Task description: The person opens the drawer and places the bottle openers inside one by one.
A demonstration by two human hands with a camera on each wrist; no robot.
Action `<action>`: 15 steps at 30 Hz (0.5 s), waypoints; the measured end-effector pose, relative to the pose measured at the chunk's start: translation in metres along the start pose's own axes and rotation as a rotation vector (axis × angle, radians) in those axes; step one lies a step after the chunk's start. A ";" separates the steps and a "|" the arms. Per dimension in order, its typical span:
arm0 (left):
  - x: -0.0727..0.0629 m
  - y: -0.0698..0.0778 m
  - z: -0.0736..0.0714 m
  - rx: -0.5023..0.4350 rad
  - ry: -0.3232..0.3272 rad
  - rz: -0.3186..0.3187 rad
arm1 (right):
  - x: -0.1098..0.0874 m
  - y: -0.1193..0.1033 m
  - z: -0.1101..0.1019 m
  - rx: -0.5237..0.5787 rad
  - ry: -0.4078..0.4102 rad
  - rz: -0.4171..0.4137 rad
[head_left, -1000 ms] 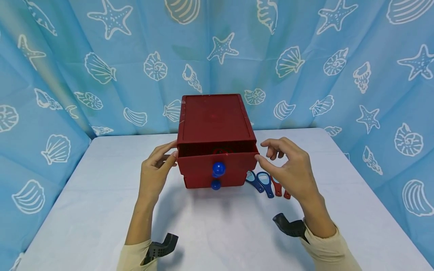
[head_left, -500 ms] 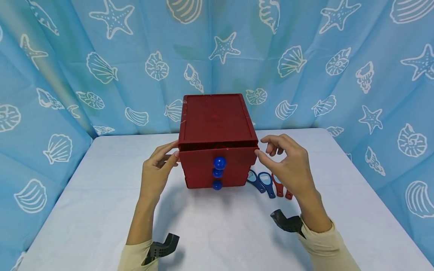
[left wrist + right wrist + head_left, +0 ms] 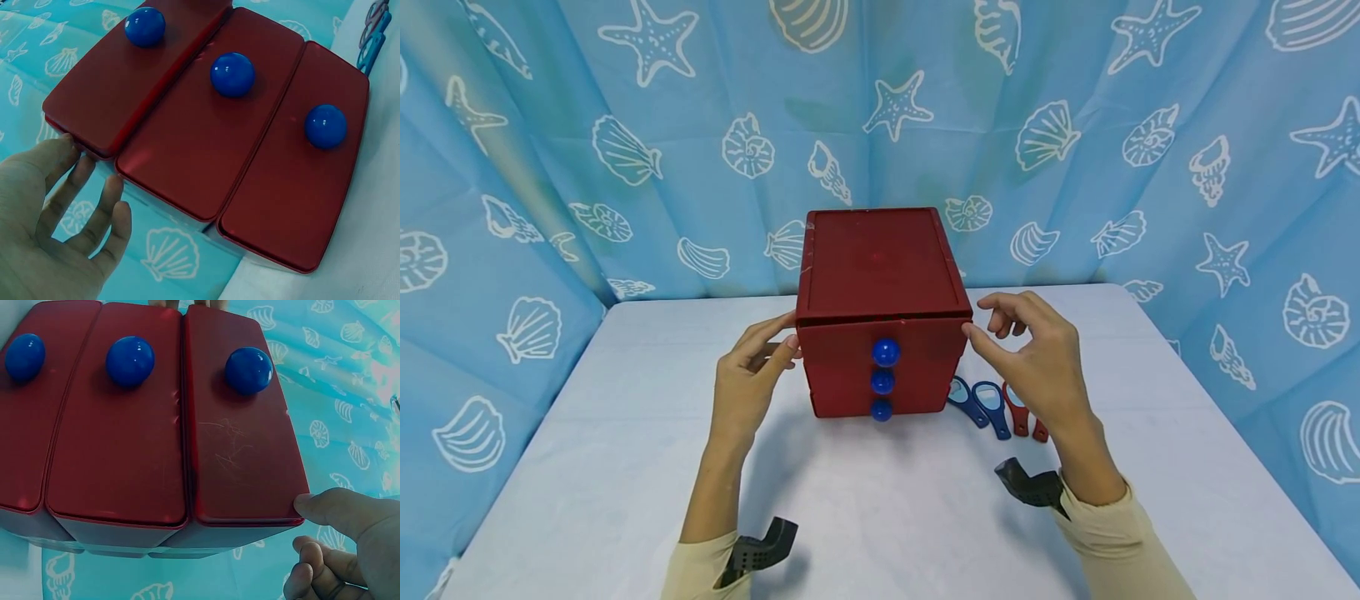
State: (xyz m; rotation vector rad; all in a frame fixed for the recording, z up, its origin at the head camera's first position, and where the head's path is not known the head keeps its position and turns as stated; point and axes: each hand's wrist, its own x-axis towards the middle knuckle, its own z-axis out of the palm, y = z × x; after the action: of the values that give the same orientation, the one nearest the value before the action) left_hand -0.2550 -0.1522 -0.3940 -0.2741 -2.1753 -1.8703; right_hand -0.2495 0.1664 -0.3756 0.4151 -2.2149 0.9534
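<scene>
A dark red box (image 3: pixel 883 262) with stacked drawers and round blue knobs stands mid-table. Its top drawer (image 3: pixel 842 342) is almost fully in and its front sits slightly proud of the middle drawer (image 3: pixel 194 137). My left hand (image 3: pixel 741 383) is at the box's left front edge, with fingers loosely spread and fingertips right at the upper left corner in the left wrist view. At the opposite corner, my right hand (image 3: pixel 1037 354) has its thumb (image 3: pixel 337 512) against the top drawer's right end. The other right fingers are bent and hold nothing. The drawer's inside is hidden.
Small magnifying glasses with blue handles (image 3: pixel 1000 425) and red handles (image 3: pixel 1021 423) lie to the right of the box, partly behind my right hand. A white cloth (image 3: pixel 865 517) covers the table. Behind hangs a blue curtain (image 3: pixel 700 183) with shell prints.
The top drawer has slid back into the box, and the gap above its front has narrowed to a thin line. My right hand has moved slightly forward with it; the left stays.
</scene>
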 end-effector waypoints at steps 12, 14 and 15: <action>0.000 0.001 0.001 0.011 0.005 -0.017 | 0.004 0.004 0.006 -0.018 0.013 0.004; 0.000 0.001 0.001 0.018 0.007 -0.016 | 0.004 0.005 0.006 -0.021 0.017 0.002; 0.000 0.001 0.001 0.020 0.008 -0.015 | 0.005 0.005 0.006 -0.024 0.020 0.001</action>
State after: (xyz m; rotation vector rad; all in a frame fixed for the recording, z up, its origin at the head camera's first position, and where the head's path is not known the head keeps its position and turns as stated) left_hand -0.2549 -0.1515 -0.3929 -0.2463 -2.1960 -1.8533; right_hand -0.2582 0.1653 -0.3780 0.3919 -2.2068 0.9264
